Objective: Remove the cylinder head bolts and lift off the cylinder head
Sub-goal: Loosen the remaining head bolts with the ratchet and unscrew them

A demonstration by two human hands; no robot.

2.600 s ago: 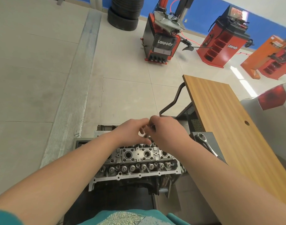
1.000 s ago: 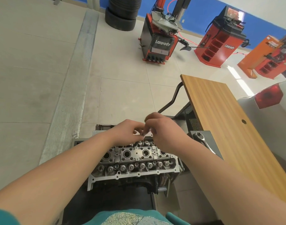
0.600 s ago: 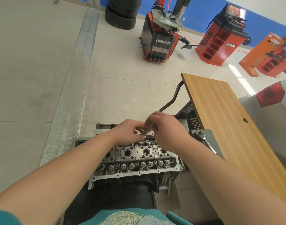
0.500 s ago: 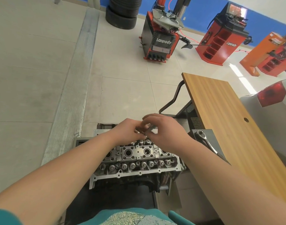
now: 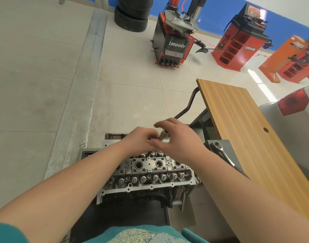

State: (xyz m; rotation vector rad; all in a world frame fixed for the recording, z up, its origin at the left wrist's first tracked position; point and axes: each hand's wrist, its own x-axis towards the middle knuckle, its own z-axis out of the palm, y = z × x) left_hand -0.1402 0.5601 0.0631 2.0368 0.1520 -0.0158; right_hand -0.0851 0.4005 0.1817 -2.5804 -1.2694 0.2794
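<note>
Head view, looking forward and down.

Left hand: raised over the far edge of the cylinder head; fingers curled, meeting the right hand at a slim metal bolt. Whether they pinch its lower end cannot be told; the contact is hidden.

Right hand: fingers spread and blurred, loosely curved above and beside the bolt's top; the thumb side lies against the shaft. A firm grip cannot be told.

Bolt: tilted, head end uppermost, standing between the two sets of fingers, above the cylinder head's far row.

Cylinder head: directly below the fingers, seated on the engine block, round bores in a central row, valve springs along the near and far edges.

Ratchet wrench: lying on a grey tray, right of the right-hand fingers, partly covered by the right forearm.

Bench: wooden top, right of the fingers, running away from the tray.

Beyond the fingers: tiled floor, stacked tyres, a red tyre machine marked "Lanpody", and a red cabinet.
</note>
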